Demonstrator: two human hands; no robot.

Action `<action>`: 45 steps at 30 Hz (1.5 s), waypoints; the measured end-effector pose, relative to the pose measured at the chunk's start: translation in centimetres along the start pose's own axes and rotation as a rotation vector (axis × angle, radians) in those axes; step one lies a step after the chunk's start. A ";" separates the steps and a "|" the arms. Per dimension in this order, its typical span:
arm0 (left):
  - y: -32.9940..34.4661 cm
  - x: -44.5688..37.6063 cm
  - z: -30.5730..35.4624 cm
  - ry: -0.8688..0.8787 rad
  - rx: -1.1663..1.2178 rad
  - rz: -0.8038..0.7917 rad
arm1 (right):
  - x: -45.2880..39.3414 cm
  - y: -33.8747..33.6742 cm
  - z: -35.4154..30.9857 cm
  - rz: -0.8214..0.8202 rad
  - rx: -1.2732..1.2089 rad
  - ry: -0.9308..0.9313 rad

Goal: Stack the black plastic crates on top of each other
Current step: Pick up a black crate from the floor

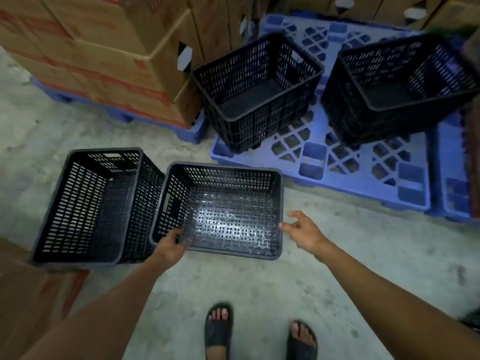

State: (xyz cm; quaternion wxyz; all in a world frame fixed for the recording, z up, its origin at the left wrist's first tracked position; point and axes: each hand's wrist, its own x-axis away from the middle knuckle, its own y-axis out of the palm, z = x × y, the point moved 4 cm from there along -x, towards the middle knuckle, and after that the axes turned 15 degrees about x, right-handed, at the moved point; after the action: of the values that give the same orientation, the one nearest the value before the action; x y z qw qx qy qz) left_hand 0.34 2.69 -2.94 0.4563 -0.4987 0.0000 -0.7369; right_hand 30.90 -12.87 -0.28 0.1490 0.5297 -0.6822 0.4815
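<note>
Several black perforated plastic crates are in view. One crate (pixel 228 209) stands on the concrete floor in front of me, and a second crate (pixel 88 203) touches its left side. My left hand (pixel 171 245) grips the near-left rim of the front crate. My right hand (pixel 304 229) hovers open just beside that crate's near-right corner, fingers spread, apart from the rim. Two more crates stand on a blue pallet (pixel 337 162): one (pixel 257 89) at the pallet's left end, another (pixel 400 84) to the right, looking like a stack of nested crates.
Stacked cardboard boxes (pixel 91 53) with red tape rise at the back left on another blue pallet. A cardboard box (pixel 28 302) sits at my near left. My sandalled feet (pixel 259 331) stand on the concrete floor below the front crate.
</note>
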 end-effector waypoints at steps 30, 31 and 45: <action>9.9 -10.8 -2.9 0.108 -0.169 0.252 | -5.3 3.3 26.9 0.548 -0.357 0.636; 11.3 -10.5 -2.0 0.126 -0.165 0.214 | -4.8 2.5 28.6 0.553 -0.379 0.638; 34.1 -6.0 2.8 0.156 -0.381 0.028 | -3.8 -7.1 50.2 0.650 -0.522 0.595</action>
State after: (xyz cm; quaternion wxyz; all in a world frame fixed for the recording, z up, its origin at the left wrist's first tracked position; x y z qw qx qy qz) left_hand 25.83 -11.89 -21.41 0.3627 -0.5174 0.1815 -0.7535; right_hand 53.90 -51.40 -24.16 0.3066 0.0753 -0.8372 0.4467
